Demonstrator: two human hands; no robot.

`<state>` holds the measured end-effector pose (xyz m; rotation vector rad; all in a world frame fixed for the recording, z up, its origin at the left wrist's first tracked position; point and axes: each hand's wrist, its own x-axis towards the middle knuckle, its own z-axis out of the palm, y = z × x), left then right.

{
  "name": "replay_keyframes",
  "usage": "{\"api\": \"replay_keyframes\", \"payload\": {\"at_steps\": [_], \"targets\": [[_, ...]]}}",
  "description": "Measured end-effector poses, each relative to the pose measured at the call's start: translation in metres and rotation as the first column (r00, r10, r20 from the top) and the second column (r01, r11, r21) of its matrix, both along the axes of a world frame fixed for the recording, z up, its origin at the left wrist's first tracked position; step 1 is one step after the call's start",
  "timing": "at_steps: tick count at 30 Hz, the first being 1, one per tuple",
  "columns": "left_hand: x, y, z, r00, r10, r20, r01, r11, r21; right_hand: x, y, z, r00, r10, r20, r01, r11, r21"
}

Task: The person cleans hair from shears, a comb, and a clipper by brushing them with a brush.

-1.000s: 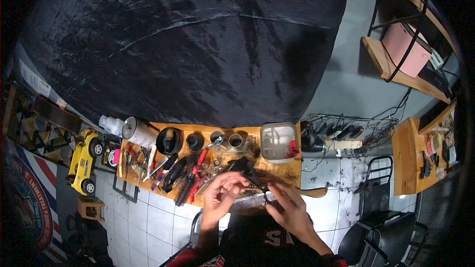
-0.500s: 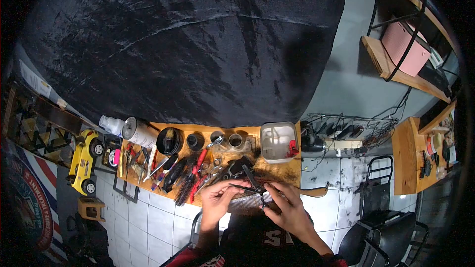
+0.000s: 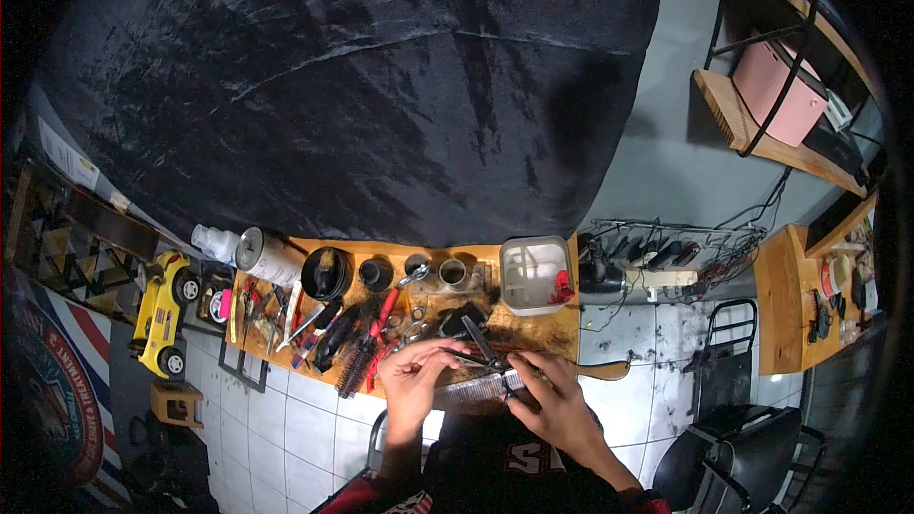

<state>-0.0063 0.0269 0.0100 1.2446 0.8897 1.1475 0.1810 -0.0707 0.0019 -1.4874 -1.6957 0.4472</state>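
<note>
Dark open scissors (image 3: pixel 484 343) are between my hands above the table's front edge, one blade pointing up and away, the other towards the left. My right hand (image 3: pixel 555 405) is closed around their handle end. My left hand (image 3: pixel 411 379) pinches at the left blade with thumb and forefinger; whether the tips press on it or on something small is hard to see. Just below the scissors is a grey comb (image 3: pixel 473 388) with fine teeth, partly covered by my right fingers. Behind the right hand, a wooden handle (image 3: pixel 605 371) sticks out past the table edge.
The wooden table (image 3: pixel 443 300) carries a round black hairbrush (image 3: pixel 356 368), a red-handled tool (image 3: pixel 387 306), cups, several combs and a clear plastic tub (image 3: pixel 536 276). A spray can (image 3: pixel 267 255) stands at the left. A black chair (image 3: pixel 728 457) is at the lower right.
My left hand has shifted slightly left, and its fingers have loosened a little around the blade. The right hand and the scissors stay almost in place.
</note>
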Motion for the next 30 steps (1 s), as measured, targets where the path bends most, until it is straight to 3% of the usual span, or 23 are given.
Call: {"api": "replay_keyframes", "payload": {"at_steps": [2, 6, 9, 12, 16, 20, 23, 30], "targets": [[-0.002, 0.000, -0.003, 0.993, 0.074, -0.094, -0.076, 0.997, -0.015, 0.001, -0.001, -0.002, 1.000, 0.017, -0.022, -0.017, 1.000, -0.017], [0.002, 0.006, -0.008, 0.964, 0.230, 0.132, -0.231, 0.973, -0.015, 0.005, -0.006, -0.015, 0.989, 0.018, -0.148, -0.024, 0.999, -0.041], [-0.002, 0.008, -0.008, 0.968, 0.234, 0.088, -0.232, 0.972, -0.034, 0.005, -0.004, -0.009, 0.988, -0.026, -0.153, 0.025, 1.000, -0.006], [0.003, 0.007, -0.003, 0.983, 0.180, 0.045, -0.179, 0.984, -0.023, 0.003, 0.002, 0.005, 0.988, -0.070, -0.139, 0.077, 0.996, 0.049], [0.007, 0.005, -0.004, 0.996, 0.040, 0.079, -0.039, 0.999, -0.011, 0.007, -0.004, -0.012, 0.996, 0.066, -0.062, -0.064, 0.998, 0.020], [0.007, 0.003, -0.002, 0.994, -0.079, -0.069, 0.079, 0.997, 0.003, 0.002, -0.001, 0.001, 0.994, 0.104, -0.008, -0.104, 0.994, 0.012], [0.001, 0.003, -0.013, 0.989, -0.135, -0.063, 0.136, 0.991, 0.009, 0.000, 0.000, 0.001, 0.991, 0.137, -0.006, -0.137, 0.991, -0.015], [0.006, -0.001, -0.007, 0.998, -0.058, -0.021, 0.056, 0.992, -0.110, 0.000, -0.001, -0.001, 0.987, 0.158, -0.017, -0.158, 0.987, -0.035]]}}
